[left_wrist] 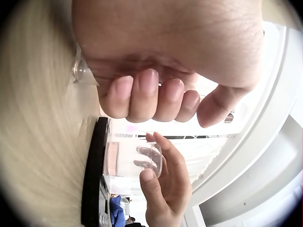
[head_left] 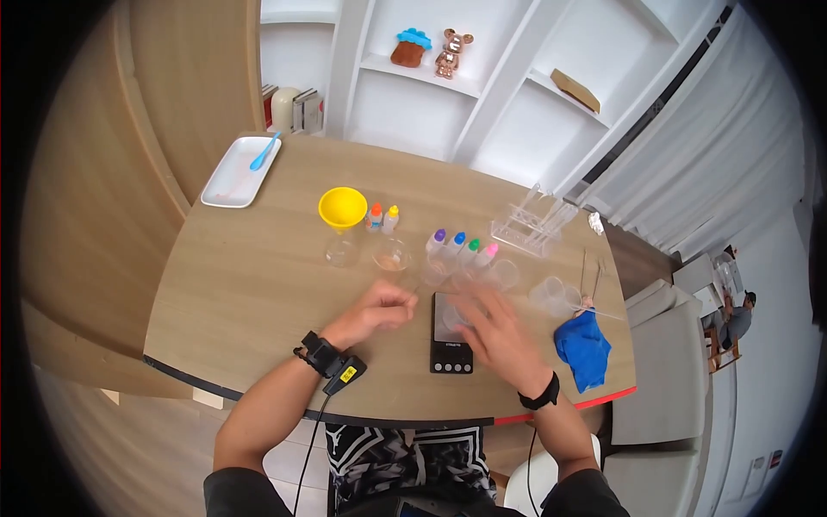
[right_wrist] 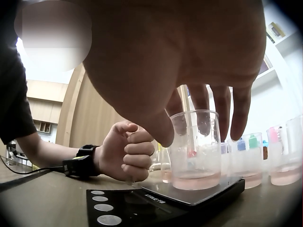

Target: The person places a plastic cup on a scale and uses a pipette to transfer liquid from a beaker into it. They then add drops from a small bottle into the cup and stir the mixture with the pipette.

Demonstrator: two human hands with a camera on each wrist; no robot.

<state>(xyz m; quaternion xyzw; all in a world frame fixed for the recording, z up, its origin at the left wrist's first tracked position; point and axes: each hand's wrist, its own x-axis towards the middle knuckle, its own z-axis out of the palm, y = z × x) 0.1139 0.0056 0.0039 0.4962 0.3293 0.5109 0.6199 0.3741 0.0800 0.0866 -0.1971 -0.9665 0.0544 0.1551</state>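
A clear cup point(right_wrist: 195, 161) with a little pink liquid stands on the black digital scale point(right_wrist: 156, 208). My right hand point(head_left: 500, 332) is around it, thumb on one side and fairly straight, spread fingers point(right_wrist: 239, 113) on the other. It is blurred in the head view. To the scale's left, my left hand point(head_left: 379, 312) is curled into a fist, low over the table. A thin clear tip point(right_wrist: 132, 183) shows below that fist in the right wrist view; I cannot tell its kind. Other clear cups point(right_wrist: 246, 161) with pink liquid stand behind the scale.
Dropper bottles with coloured caps point(head_left: 459, 241) stand behind the cups. A yellow funnel point(head_left: 343, 208) sits on a flask point(head_left: 341, 252). At the right are a clear rack point(head_left: 521, 237), more cups point(head_left: 556, 297) and a blue cloth point(head_left: 584, 349). A white tray point(head_left: 226, 191) lies far left.
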